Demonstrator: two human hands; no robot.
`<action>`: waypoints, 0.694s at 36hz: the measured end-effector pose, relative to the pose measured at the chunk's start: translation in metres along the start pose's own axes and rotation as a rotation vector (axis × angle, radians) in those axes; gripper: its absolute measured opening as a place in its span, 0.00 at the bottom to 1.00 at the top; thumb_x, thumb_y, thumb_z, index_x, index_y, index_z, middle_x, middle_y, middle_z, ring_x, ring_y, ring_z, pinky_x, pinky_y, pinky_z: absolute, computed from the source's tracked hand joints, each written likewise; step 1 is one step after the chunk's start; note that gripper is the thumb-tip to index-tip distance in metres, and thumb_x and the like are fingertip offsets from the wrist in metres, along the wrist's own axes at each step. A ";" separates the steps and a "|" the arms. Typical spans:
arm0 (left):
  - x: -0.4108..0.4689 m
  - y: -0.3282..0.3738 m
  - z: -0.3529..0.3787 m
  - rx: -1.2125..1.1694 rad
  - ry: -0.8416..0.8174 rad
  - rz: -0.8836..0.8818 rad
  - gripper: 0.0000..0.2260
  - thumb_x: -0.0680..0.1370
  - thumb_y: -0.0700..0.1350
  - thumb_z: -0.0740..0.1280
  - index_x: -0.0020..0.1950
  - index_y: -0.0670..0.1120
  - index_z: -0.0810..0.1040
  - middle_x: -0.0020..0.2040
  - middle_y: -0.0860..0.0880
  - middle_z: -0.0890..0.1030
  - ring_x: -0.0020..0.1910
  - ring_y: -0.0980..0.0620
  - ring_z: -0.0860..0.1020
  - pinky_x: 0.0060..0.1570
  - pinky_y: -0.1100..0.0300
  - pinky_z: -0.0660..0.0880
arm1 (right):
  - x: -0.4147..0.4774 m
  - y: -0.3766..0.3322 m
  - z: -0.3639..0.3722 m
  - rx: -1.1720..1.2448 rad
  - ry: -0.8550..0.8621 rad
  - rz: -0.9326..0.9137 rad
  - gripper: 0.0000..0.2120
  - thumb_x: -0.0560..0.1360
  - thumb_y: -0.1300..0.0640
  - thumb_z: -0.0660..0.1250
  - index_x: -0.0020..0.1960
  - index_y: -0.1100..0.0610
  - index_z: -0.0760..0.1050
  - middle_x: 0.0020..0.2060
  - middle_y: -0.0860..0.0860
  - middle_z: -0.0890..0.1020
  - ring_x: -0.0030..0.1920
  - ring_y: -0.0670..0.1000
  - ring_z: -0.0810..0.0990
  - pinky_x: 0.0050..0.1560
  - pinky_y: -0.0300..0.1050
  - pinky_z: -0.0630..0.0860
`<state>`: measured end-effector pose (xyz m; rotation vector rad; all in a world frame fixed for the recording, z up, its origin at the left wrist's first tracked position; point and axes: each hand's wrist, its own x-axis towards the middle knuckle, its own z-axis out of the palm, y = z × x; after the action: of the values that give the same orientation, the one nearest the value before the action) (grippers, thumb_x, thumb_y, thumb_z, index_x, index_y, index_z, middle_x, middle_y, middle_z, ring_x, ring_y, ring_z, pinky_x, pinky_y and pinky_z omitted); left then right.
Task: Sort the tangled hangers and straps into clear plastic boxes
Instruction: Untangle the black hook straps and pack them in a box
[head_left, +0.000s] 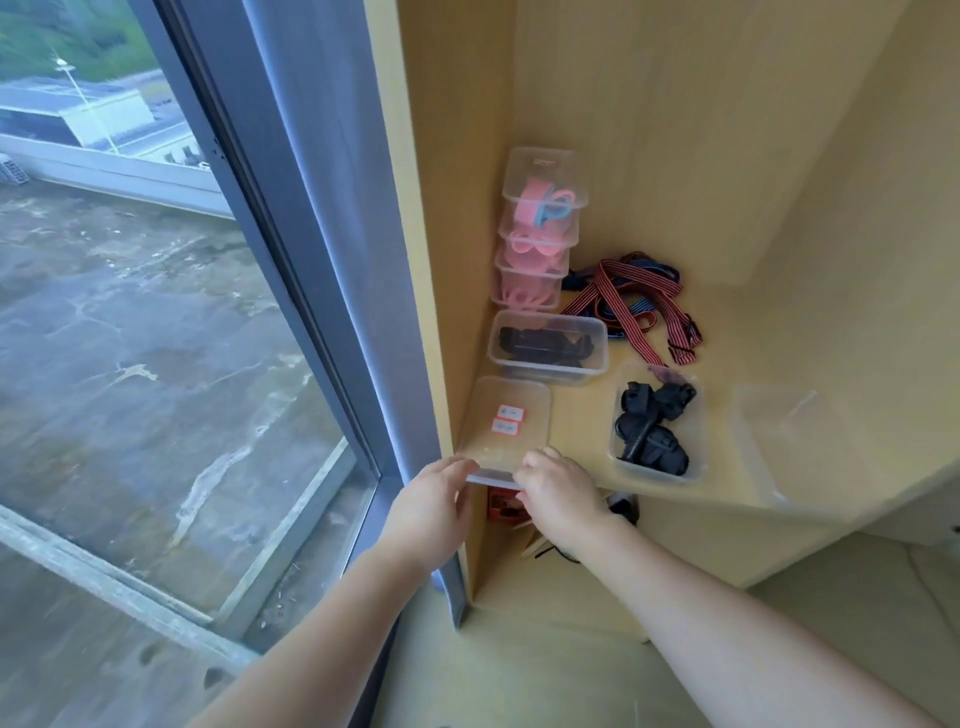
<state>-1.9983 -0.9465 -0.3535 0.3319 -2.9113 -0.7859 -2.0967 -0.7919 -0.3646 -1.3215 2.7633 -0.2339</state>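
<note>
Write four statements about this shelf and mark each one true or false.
1. Both the left hand and the right hand hold the labelled box by its near edge. True.
2. The striped straps lie inside a box. False: they lie loose on the shelf.
3. The stacked boxes hold pink items. True.
4. The lidded box just behind the labelled box holds pink items. False: its contents are black.
</note>
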 end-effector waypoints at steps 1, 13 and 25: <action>0.000 -0.001 -0.001 -0.002 -0.006 0.010 0.17 0.78 0.39 0.60 0.66 0.48 0.75 0.64 0.54 0.76 0.64 0.53 0.73 0.58 0.61 0.72 | 0.001 -0.002 0.002 -0.004 0.017 0.011 0.07 0.78 0.63 0.63 0.50 0.60 0.79 0.47 0.54 0.76 0.51 0.55 0.72 0.44 0.46 0.67; 0.005 -0.013 -0.009 -0.021 -0.014 0.076 0.13 0.79 0.41 0.62 0.61 0.49 0.78 0.60 0.53 0.78 0.58 0.53 0.76 0.56 0.60 0.76 | 0.006 -0.005 -0.001 0.132 -0.019 0.218 0.06 0.79 0.62 0.62 0.45 0.54 0.72 0.48 0.50 0.72 0.54 0.52 0.69 0.55 0.48 0.72; 0.023 0.000 -0.006 -0.115 0.080 0.062 0.13 0.80 0.44 0.63 0.64 0.45 0.77 0.64 0.50 0.75 0.55 0.50 0.79 0.58 0.61 0.73 | 0.002 0.006 -0.024 0.137 0.054 0.175 0.04 0.82 0.58 0.57 0.52 0.55 0.71 0.54 0.50 0.72 0.57 0.52 0.69 0.56 0.44 0.69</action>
<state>-2.0197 -0.9546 -0.3470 0.2542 -2.7736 -0.9042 -2.1052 -0.7873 -0.3419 -1.0499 2.8278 -0.4449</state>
